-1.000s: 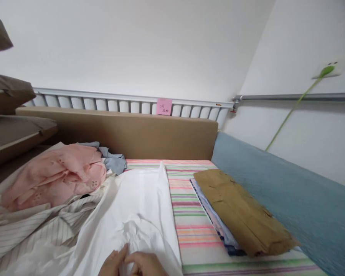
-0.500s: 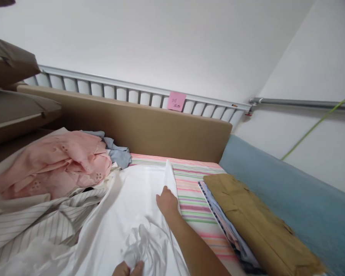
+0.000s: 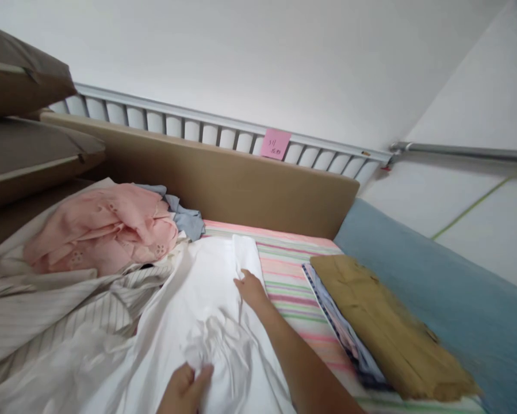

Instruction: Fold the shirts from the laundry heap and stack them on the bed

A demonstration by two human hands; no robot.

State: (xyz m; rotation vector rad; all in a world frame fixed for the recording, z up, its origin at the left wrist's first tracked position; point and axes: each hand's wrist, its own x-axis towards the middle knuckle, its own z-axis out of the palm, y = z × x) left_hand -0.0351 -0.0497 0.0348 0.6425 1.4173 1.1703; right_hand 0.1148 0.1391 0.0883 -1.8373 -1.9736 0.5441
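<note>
A white garment lies spread on the striped sheet. My right hand is stretched forward and rests flat on the garment near its folded far strip, fingers extended. My left hand sits at the bottom edge with its fingers pinching a bunched, wrinkled part of the same white cloth.
A pink garment tops a heap of striped and blue clothes at the left. A folded stack with a tan garment on top lies at the right. A tan headboard stands behind, a blue pad along the right wall, brown cushions at far left.
My right hand left my left hand, reached forward over the white garment and folded its far right edge over to the left. My left hand stayed on the bunched cloth.
</note>
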